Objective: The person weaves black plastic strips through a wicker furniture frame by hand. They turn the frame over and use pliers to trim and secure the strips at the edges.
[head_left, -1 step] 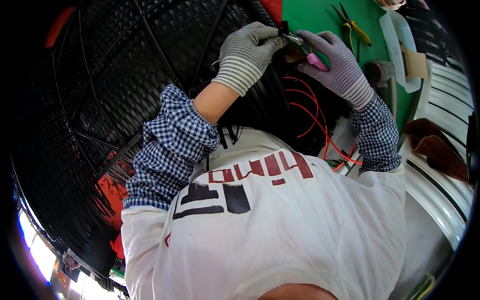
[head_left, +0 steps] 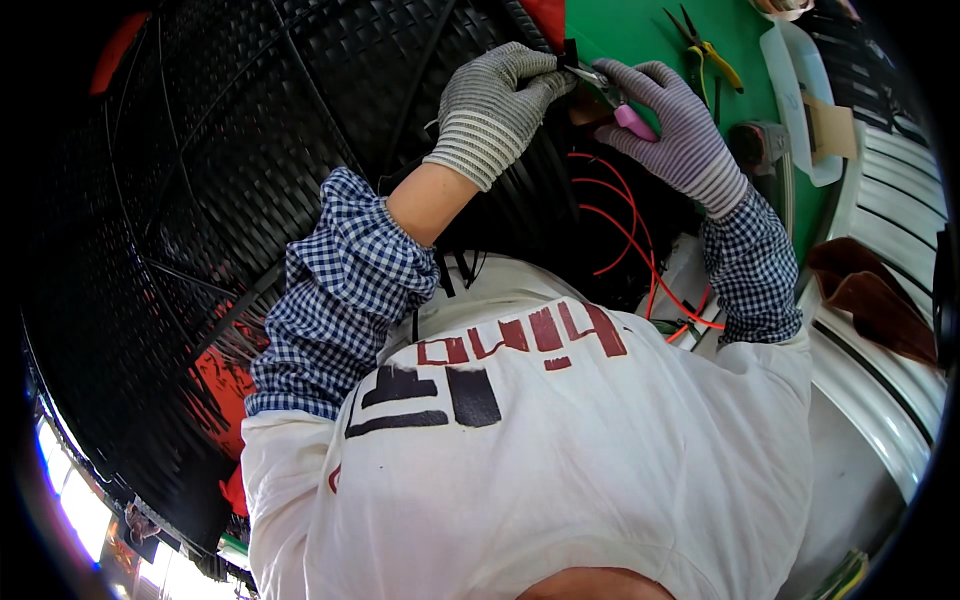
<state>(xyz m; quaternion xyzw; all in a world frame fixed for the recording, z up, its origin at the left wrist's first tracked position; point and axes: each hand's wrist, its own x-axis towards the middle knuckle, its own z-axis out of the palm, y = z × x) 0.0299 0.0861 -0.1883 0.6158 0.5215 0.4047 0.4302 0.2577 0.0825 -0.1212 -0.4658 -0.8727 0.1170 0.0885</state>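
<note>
My left hand [head_left: 500, 100], in a grey striped work glove, is closed at the edge of a large black woven panel [head_left: 350, 90]. Its thumb and fingertips pinch a black flat strip [head_left: 569, 50] that sticks up past them. My right hand [head_left: 672, 125], gloved alike, is closed around pink-handled snips [head_left: 632, 122]. Their metal jaws point left and meet the strip beside my left fingertips. Whether the jaws are closed on the strip is too small to tell. My right palm hides part of the handles.
Yellow-handled pliers [head_left: 718, 62] lie on the green surface [head_left: 620, 30], near a pale plastic tray [head_left: 790, 80] and a piece of cardboard [head_left: 828, 128]. A red hose [head_left: 640, 235] loops below my hands. Brown cloth or leather [head_left: 865, 290] hangs over white slats [head_left: 885, 395] at right.
</note>
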